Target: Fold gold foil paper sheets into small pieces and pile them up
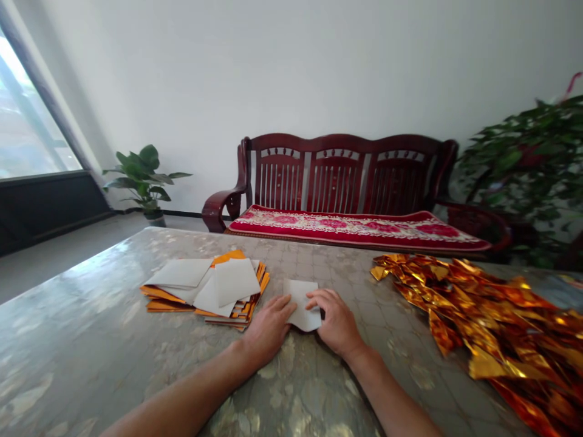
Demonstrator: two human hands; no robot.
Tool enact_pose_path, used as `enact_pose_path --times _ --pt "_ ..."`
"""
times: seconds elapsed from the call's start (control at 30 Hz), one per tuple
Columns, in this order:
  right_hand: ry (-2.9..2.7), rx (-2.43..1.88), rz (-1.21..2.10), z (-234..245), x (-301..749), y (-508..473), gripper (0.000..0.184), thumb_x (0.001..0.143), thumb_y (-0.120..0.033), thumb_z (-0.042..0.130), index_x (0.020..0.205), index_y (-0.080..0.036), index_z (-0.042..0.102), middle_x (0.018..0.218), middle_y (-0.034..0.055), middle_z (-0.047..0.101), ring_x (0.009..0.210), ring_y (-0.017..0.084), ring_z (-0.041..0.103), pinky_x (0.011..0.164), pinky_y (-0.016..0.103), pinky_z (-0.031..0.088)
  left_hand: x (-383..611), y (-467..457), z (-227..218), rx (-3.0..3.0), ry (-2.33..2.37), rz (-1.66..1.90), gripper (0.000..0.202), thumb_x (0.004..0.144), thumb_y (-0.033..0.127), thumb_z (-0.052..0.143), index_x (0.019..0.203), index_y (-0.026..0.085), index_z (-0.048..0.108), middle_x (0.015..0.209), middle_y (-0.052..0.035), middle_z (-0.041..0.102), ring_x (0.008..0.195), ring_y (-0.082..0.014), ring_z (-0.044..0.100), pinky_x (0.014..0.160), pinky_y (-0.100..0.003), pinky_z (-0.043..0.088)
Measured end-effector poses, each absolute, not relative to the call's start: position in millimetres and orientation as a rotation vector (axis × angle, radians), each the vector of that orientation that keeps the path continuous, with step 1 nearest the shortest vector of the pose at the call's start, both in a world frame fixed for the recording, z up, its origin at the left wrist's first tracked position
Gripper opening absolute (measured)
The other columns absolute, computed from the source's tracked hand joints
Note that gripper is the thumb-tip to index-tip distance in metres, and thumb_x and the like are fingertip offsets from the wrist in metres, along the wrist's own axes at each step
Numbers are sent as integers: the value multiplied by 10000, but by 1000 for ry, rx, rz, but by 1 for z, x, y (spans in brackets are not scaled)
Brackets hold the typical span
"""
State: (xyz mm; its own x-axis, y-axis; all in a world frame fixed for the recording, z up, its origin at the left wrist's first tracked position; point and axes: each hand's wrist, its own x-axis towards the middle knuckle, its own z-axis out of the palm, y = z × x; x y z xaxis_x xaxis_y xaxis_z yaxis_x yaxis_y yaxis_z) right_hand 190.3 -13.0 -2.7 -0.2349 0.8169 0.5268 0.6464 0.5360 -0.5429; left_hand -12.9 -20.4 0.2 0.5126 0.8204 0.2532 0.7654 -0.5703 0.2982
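Note:
A small sheet of paper (304, 297), white side up, lies on the table in front of me, its near edge bent slightly upward. My left hand (273, 321) grips the sheet's left side, fingers over the top and thumb at the near edge. On the right side, my right hand (336, 318) has curled fingers over the paper, with the thumb low at its edge. Left of my hands sits a loose stack of paper sheets (237, 282), white on one face and orange-gold on the other. Whatever is under the fingers is hidden.
A heap of shiny gold folded foil paper (483, 321) spreads along the table's right side. The table (113, 358) has a glossy patterned cover. Beyond it stand a dark red wooden bench (337, 182) and potted plants (146, 176) at both sides.

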Motion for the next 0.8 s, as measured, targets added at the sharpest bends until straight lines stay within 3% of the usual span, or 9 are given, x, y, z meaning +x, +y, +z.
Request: enact_pose_path --times 0.17,0.37,0.6,0.73,0.8 --pt "-2055 -1209 207 2 188 -19 398 581 42 484 801 -239 660 1029 22 706 1017 214 564 883 323 445 -8 -21 2 2658 1432 498 458 867 120 550 1322 173 560 1429 -117 530 1332 -260 472 1151 -401 372" --pt "-2167 -1334 138 7 183 -24 292 654 -15 508 775 -239 650 849 20 672 898 207 567 761 281 430 -8 -20 -3 2695 1431 507 460 861 128 568 1316 197 558 1439 -117 518 1329 -289 466 1126 -450 388" --pt "-2248 -1407 203 17 192 -28 239 751 -88 548 826 -259 697 896 5 710 909 194 614 768 284 435 -10 -18 -7 2787 1413 559 435 895 242 611 1326 241 554 1409 -107 530 1354 -337 403 1133 -542 319" --pt "-2262 -1368 258 16 203 -33 206 875 -183 548 880 -276 732 976 3 740 942 195 646 820 308 462 -11 -22 1 2774 1306 630 188 936 270 576 1085 252 690 1159 -55 661 1152 -255 540 1003 -405 432" --pt "-2267 -1344 232 12 206 -36 226 901 -190 534 919 -278 742 1032 7 742 975 203 651 848 329 469 -13 -25 5 2741 1305 658 197 969 293 524 966 249 716 988 -39 675 968 -207 574 874 -336 459"
